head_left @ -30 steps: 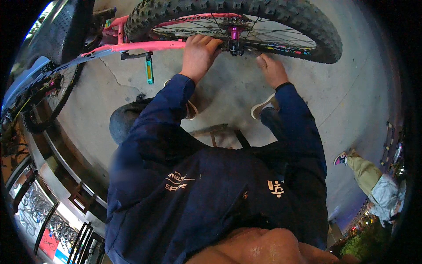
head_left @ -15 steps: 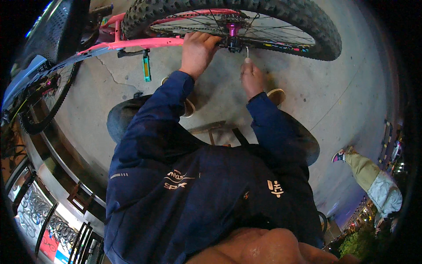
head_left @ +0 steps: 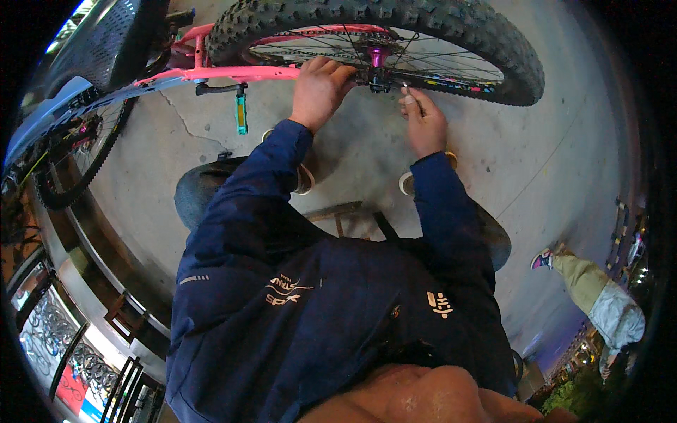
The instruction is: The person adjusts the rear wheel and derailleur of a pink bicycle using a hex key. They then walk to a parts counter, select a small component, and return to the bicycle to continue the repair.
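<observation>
A wheel with a knobby black tyre spreads from 11 to 2 o'clock in the view, its purple hub a little past 12. Just short of 12 o'clock, the left hand bends its fingers over the end of a pink frame tube, close beside the hub; its palm side is hidden, so whether it grips or merely rests cannot be told. Between 1 and 2 o'clock, the right hand is closed, pinching a slim metal tool between thumb and finger; the tool sits just off the hub's lower end, on its 3 o'clock side, and contact cannot be made out. A teal pedal hangs towards 10:30, below the tube. A second wheel stands near 9 o'clock, while another person is well apart, between 3 and 4.
</observation>
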The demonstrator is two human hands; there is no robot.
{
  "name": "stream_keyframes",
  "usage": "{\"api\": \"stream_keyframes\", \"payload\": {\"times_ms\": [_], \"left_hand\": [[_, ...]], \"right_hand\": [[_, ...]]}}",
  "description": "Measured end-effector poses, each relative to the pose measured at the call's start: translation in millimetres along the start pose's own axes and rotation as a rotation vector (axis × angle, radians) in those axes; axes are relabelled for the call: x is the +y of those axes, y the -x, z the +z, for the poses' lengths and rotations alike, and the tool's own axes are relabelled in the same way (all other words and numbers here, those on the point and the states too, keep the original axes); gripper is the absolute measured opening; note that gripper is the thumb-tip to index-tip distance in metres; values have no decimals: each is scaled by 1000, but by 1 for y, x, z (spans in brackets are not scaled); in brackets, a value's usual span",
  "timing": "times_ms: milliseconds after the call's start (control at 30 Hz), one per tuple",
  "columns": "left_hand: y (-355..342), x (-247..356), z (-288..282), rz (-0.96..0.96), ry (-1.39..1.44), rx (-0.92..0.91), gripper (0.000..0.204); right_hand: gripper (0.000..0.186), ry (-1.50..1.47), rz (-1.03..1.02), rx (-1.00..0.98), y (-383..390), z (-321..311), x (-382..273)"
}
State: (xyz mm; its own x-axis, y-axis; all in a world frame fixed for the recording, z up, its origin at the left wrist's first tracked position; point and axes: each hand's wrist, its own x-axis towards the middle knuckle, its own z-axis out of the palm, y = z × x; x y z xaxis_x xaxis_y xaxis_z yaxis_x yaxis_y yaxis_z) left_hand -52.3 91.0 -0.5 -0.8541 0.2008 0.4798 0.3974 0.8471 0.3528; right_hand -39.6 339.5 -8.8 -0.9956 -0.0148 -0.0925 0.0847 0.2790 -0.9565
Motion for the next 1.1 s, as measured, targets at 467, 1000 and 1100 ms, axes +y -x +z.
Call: {"api": "stream_keyframes", "payload": {"times_ms": [467,1000,1100], "left_hand": [[0,1,-1,10,11,24,26],[2,-1,2,0,28,-7,30],[2,-2,5,18,39,33,27]], "right_hand": [[24,71,-6,-87,-21,-13,15],[39,611,-275,-359,-57,-49,3],[54,843,-117,-242,-47,-40,16]]}}
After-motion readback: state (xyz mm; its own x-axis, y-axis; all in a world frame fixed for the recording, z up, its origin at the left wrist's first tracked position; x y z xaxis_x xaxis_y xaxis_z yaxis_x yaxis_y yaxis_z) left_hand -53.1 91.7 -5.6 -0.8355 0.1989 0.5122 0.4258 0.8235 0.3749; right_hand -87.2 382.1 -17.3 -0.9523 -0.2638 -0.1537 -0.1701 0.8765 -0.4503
